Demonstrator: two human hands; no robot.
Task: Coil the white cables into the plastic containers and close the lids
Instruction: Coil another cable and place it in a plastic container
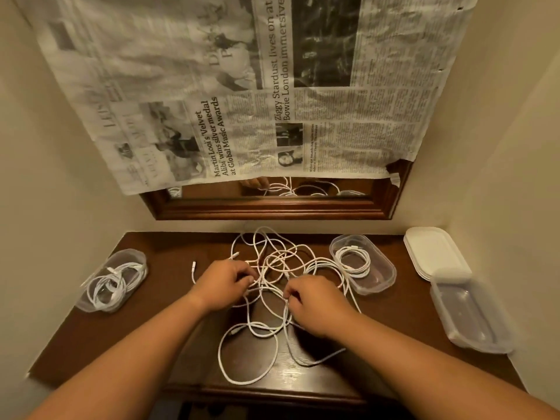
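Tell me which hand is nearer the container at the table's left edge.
Left. The left hand grips tangled cable right of that container, with bare table between them; the right hand pinches cable farther right, beyond the left hand.

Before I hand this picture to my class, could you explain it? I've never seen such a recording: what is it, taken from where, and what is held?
There is no machine: a person works with two bare hands. The one picture comes from a camera worn on their head, looking down, so the arms enter from below. On the brown table lies a tangle of white cables. The left hand and the right hand each have a grip on its strands. Two open containers, the left container and the middle container, each hold a coiled cable. An empty container and a stack of lids sit far right.
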